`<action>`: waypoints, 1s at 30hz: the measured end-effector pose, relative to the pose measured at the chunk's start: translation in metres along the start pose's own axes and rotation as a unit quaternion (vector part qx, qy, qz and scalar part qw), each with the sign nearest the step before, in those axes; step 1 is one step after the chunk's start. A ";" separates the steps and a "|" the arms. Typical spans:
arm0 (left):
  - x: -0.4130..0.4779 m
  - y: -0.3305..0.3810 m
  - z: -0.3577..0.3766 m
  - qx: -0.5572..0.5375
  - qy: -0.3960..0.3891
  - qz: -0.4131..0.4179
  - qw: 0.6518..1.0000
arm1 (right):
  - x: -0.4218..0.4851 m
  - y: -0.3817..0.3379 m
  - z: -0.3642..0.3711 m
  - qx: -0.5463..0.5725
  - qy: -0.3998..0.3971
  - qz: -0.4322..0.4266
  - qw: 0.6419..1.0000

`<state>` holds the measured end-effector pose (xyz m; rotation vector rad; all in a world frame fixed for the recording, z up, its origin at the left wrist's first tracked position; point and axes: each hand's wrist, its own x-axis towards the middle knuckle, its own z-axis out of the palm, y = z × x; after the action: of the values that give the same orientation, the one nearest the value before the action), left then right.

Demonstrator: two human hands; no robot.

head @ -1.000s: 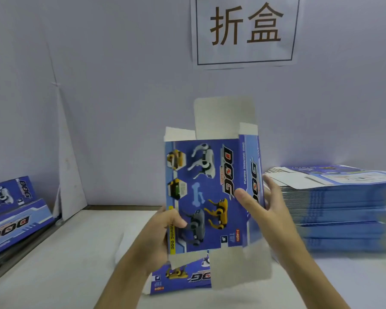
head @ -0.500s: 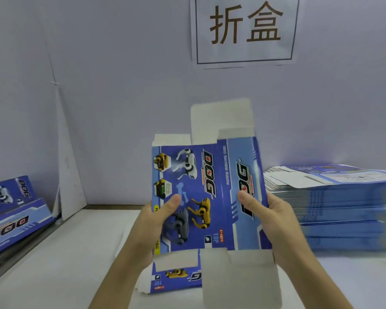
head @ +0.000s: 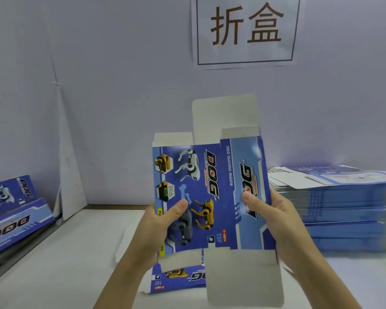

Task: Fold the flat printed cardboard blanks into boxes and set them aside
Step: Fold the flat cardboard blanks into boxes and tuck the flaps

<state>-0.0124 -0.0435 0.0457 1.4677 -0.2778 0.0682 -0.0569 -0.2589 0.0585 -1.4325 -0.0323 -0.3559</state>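
Above the table [head: 76, 253], one cardboard blank [head: 223, 197] stands upright, with the left hand [head: 163, 221] and right hand [head: 270, 212] each pinching a side edge; one stack of blanks [head: 343, 208] lies right, two boxes [head: 11, 195] far left

LIGHT: bright, even, diffuse, cool bluish cast | SHADOWS: faint, soft-edged | GLARE: small highlight on upper right panel of held blank [head: 210, 197] | BLUR: stack of blanks [head: 343, 208] smeared toward right frame edge; overall softness | DISTORTION: wide-angle lean of lines at left edge
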 end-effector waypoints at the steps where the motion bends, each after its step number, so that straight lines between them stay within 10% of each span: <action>1: 0.000 -0.001 0.001 0.012 0.017 -0.003 1.000 | 0.000 0.000 0.001 -0.002 0.008 -0.007 1.000; 16: -0.006 0.005 0.017 0.135 0.028 0.113 0.984 | -0.007 0.003 0.018 -0.144 -0.058 -0.085 0.984; 18: -0.007 0.007 0.015 0.355 0.121 0.308 0.874 | -0.009 0.003 0.020 -0.282 0.007 -0.189 0.941; 20: -0.007 0.010 0.013 0.492 0.154 0.478 0.711 | -0.009 0.007 0.024 -0.487 0.077 -0.321 0.809; 22: -0.010 0.017 0.016 0.573 0.127 0.514 0.626 | -0.011 0.012 0.033 -0.581 0.122 -0.385 0.707; 30: -0.013 0.031 -0.004 0.655 0.135 0.392 0.632 | -0.015 0.025 0.046 -0.621 0.093 -0.420 0.655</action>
<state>-0.0308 -0.0343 0.0728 2.6128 -0.6854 1.4787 -0.0564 -0.2089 0.0380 -2.7000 -0.3552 -1.5178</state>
